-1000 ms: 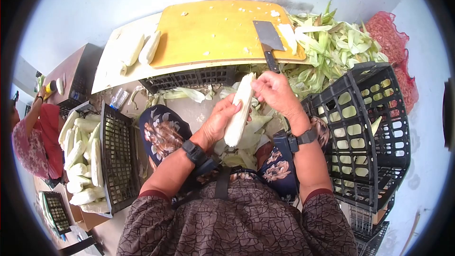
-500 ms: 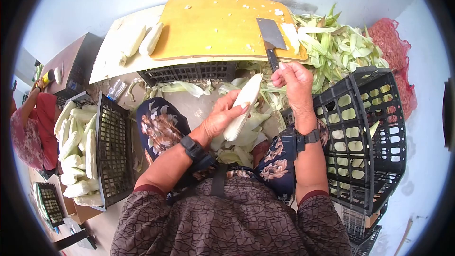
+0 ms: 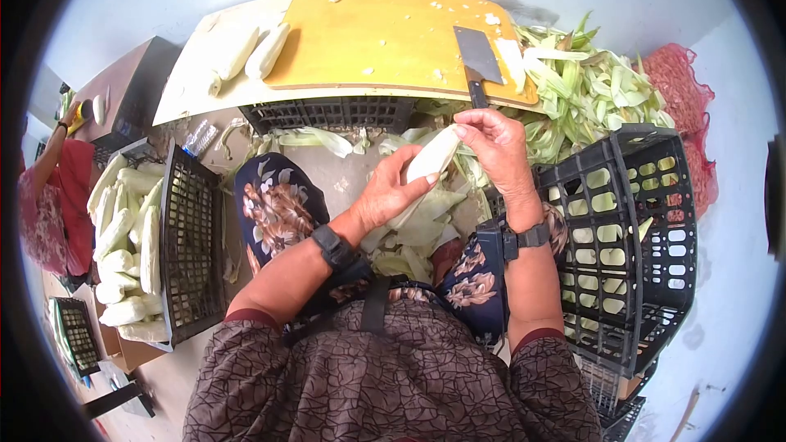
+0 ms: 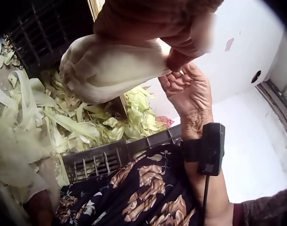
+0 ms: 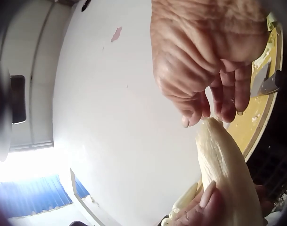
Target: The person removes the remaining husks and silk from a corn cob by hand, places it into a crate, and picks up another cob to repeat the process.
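An ear of corn point(image 3: 434, 157) in pale inner husk slants up between the hands, above the lap. My left hand point(image 3: 386, 193) grips its lower part, thumb across the front. At the pointed top, my right hand point(image 3: 498, 149) pinches the husk tip between thumb and fingers. From the right wrist view, those fingertips point(image 5: 227, 115) meet the tip of the corn point(image 5: 223, 160). Beyond them, a cleaver point(image 3: 478, 56) lies on the yellow cutting board point(image 3: 368, 41), its handle pointing toward me. Two pale ears point(image 3: 267, 51) rest left of the board.
A black crate point(image 3: 195, 245) of pale ears stands at left, another black crate point(image 3: 622, 229) at right. Stripped husks point(image 3: 598, 82) are heaped beside the board, and more husks point(image 3: 409, 237) litter the floor. Red mesh sacks point(image 3: 675, 90) lean at the wall. Another person point(image 3: 65, 196) works far left.
My right hand moved off the tip of the ear half a second ago, then came back to it. My left hand keeps its grip. The view has shifted slightly.
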The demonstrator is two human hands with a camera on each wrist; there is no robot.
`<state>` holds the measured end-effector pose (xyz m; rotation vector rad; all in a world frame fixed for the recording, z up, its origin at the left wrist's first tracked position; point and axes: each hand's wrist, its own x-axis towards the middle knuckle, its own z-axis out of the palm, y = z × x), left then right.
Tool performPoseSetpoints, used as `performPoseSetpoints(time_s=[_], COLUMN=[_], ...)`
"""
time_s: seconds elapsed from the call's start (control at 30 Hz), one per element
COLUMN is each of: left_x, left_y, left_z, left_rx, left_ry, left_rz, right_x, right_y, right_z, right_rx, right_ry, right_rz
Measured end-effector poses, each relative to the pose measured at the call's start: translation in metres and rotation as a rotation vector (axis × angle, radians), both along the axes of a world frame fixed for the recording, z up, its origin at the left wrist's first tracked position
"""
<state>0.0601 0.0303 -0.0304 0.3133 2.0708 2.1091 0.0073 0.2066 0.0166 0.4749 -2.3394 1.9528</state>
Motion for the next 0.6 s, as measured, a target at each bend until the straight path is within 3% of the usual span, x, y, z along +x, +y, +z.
performPoseSetpoints(time_s=[0.27,0.6], left_x=[0.0,0.0], left_y=[0.002,0.001], left_z=[0.001,-0.003], left_rx=[0.07,0.029], left_ry=[-0.036,-0.014], left_rz=[-0.034,-0.019], right_x=[-0.003,-0.009], right_y=[0.004,0.031], right_z=[-0.001,0.018], right_rx=[0.122,-0.445], right_ry=[0.253,0.047], right_rz=[-0.122,-0.498])
